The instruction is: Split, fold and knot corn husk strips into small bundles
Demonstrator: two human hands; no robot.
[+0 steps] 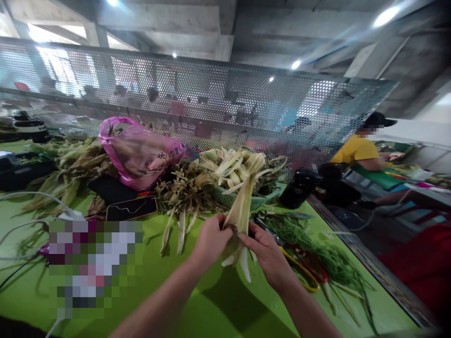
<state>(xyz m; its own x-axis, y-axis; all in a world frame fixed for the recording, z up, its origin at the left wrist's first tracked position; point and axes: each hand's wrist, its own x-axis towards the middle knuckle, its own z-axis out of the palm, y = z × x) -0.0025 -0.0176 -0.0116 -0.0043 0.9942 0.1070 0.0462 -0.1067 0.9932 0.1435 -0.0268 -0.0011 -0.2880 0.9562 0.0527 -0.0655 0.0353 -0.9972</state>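
Both of my hands hold a bundle of pale dried leaves [243,202] upright above the green table [169,291]. My left hand [210,240] pinches the bundle at its narrow middle from the left. My right hand [269,256] grips the same spot from the right, fingers closed. The leaf tips fan out above my hands, and short ends hang below them.
A green basket [243,199] heaped with pale leaves stands behind the bundle. A pink plastic bag [139,152], a black phone [132,208], loose leaves, green stalks [317,249] and red-and-yellow scissors [303,267] lie around. A perforated metal screen [211,98] runs along the back. Another person sits at far right.
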